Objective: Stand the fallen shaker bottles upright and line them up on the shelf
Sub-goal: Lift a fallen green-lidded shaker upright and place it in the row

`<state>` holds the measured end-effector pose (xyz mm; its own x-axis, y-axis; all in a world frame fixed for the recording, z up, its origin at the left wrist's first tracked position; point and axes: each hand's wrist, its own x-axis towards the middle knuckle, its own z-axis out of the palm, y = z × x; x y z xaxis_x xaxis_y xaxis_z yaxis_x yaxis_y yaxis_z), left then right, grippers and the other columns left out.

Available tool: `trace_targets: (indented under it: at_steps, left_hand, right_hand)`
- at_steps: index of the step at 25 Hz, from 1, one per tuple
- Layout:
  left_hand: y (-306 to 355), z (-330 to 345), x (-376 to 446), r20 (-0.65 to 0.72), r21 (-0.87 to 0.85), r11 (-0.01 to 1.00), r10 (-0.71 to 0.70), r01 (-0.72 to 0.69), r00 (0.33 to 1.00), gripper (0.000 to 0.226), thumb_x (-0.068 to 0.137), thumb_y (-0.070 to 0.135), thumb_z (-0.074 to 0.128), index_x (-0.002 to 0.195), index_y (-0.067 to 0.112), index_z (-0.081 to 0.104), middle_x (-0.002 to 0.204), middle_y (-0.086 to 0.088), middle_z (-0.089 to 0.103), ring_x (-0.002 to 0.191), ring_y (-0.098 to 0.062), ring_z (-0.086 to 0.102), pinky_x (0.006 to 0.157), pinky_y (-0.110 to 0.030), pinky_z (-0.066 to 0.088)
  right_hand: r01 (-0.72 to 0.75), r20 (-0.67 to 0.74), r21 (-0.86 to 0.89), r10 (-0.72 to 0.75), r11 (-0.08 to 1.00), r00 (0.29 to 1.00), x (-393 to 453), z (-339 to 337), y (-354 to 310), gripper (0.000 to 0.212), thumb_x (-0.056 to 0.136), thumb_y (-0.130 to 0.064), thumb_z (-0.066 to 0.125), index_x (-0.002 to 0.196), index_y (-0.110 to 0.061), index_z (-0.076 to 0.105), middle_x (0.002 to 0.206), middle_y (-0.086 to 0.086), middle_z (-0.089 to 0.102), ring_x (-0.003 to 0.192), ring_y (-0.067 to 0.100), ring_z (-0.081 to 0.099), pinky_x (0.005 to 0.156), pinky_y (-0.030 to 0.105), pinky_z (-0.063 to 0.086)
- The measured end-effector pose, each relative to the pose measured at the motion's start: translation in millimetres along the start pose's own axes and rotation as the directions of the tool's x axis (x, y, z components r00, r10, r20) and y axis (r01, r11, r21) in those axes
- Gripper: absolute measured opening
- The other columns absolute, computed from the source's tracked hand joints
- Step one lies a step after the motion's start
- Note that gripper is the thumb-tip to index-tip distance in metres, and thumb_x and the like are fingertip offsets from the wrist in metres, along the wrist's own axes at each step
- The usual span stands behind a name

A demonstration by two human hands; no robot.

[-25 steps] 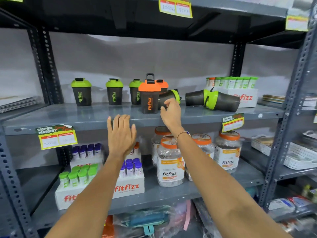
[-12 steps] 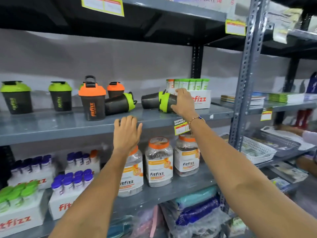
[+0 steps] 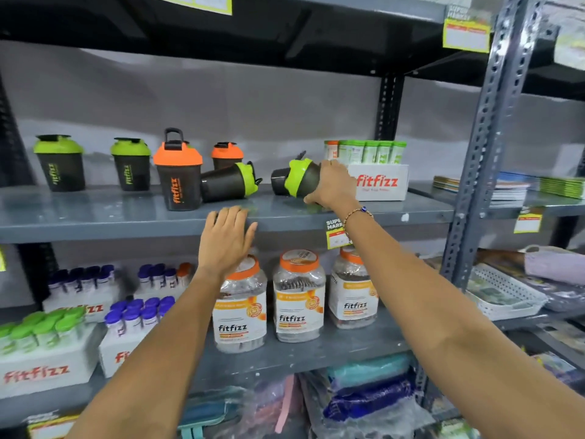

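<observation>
On the grey middle shelf point(image 3: 95, 217) stand two green-lidded shaker bottles point(image 3: 61, 163) at the left, then a large orange-lidded shaker point(image 3: 179, 175) and a smaller orange-lidded one point(image 3: 226, 155) behind it. A green-lidded shaker point(image 3: 226, 182) lies on its side against the large orange one. My right hand point(image 3: 332, 185) grips another fallen green-lidded shaker point(image 3: 299, 178), tilted with its lid end raised off the shelf. Behind it a dark bottle point(image 3: 278, 182) still lies flat. My left hand point(image 3: 226, 239) is open, fingers spread, at the shelf's front edge.
A white fitfizz box point(image 3: 380, 182) with green tubes stands just right of my right hand. Fitfizz jars point(image 3: 299, 296) and boxes of tubes fill the shelf below. A perforated steel upright point(image 3: 481, 137) divides off the right bay, holding baskets and booklets.
My right hand has closed on the fallen green-lidded shaker and tipped its lid end up. My left hand has risen to the shelf edge. The view has shifted slightly.
</observation>
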<state>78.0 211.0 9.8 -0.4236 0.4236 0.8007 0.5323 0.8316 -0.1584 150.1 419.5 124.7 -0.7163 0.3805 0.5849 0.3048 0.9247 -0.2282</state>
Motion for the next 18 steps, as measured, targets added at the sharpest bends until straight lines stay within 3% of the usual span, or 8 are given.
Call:
trace_targets:
  at_steps: [3, 6, 9, 11, 15, 18]
  left_hand:
    - [-30.9, -8.7, -16.7, -0.020, 0.019, 0.999, -0.033, 0.033, 0.999, 0.041, 0.099, 0.033, 0.034, 0.114, 0.006, 0.060, 0.112, -0.012, 0.064, 0.102, -0.032, 0.059, 0.094, -0.044, 0.041]
    - [-88.4, -23.9, -37.7, 0.005, 0.060, 0.993, -0.098, 0.097, 0.995, 0.044, 0.098, 0.034, 0.033, 0.113, 0.004, 0.061, 0.112, -0.014, 0.065, 0.104, -0.034, 0.059, 0.098, -0.046, 0.041]
    - [-167.2, -50.3, -63.1, 0.074, 0.079, 0.967, -0.247, 0.241, 0.966, 0.050, 0.098, 0.038, 0.027, 0.108, 0.003, 0.061, 0.105, -0.017, 0.065, 0.100, -0.036, 0.058, 0.098, -0.047, 0.039]
    - [-224.5, -66.4, -79.2, 0.104, 0.119, 0.957, -0.278, 0.265, 0.955, 0.053, 0.097, 0.040, 0.024, 0.104, 0.003, 0.061, 0.099, -0.018, 0.066, 0.098, -0.036, 0.059, 0.095, -0.046, 0.039]
    - [-336.3, -92.6, -103.1, 0.181, 0.153, 0.953, -0.289, 0.263, 0.940, 0.061, 0.096, 0.045, 0.016, 0.100, 0.005, 0.062, 0.098, -0.019, 0.067, 0.098, -0.038, 0.060, 0.090, -0.046, 0.039]
    - [-408.9, -98.1, -121.9, 0.170, 0.151, 0.938, -0.336, 0.313, 0.926, 0.051, 0.102, 0.040, 0.025, 0.107, 0.004, 0.060, 0.104, -0.020, 0.066, 0.102, -0.039, 0.058, 0.090, -0.046, 0.038]
  right_hand:
    - [0.009, -0.088, 0.212, 0.009, 0.977, 0.996, -14.3, -1.4, -43.3, 0.082, 0.059, -0.050, 0.080, 0.123, -0.007, 0.050, 0.126, 0.012, 0.050, 0.120, 0.031, 0.049, 0.091, 0.039, 0.046]
    - [0.041, -0.086, 0.450, -0.003, 0.892, 0.996, -31.9, 1.1, -112.3, 0.087, 0.055, -0.056, 0.080, 0.120, -0.006, 0.051, 0.123, 0.011, 0.048, 0.119, 0.032, 0.049, 0.093, 0.040, 0.044]
    - [0.102, -0.090, 0.673, -0.056, 0.732, 0.994, -54.8, 14.1, -203.4, 0.091, 0.055, -0.051, 0.085, 0.121, -0.002, 0.045, 0.124, 0.012, 0.048, 0.119, 0.030, 0.050, 0.095, 0.038, 0.042]
    - [0.092, -0.054, 0.802, -0.082, 0.590, 0.995, -67.7, 25.1, -261.4, 0.091, 0.055, -0.044, 0.088, 0.121, -0.003, 0.038, 0.124, 0.012, 0.052, 0.118, 0.028, 0.053, 0.094, 0.037, 0.045]
    - [-0.015, 0.076, 0.868, -0.103, 0.497, 0.992, -76.6, 52.5, -362.2, 0.093, 0.059, -0.044, 0.086, 0.119, -0.006, 0.026, 0.121, 0.012, 0.054, 0.118, 0.030, 0.054, 0.096, 0.041, 0.047]
    - [-0.066, 0.110, 0.879, -0.065, 0.473, 0.992, -73.5, 74.5, -422.7, 0.103, 0.062, -0.049, 0.083, 0.128, -0.001, 0.022, 0.134, 0.017, 0.048, 0.125, 0.032, 0.048, 0.100, 0.040, 0.045]
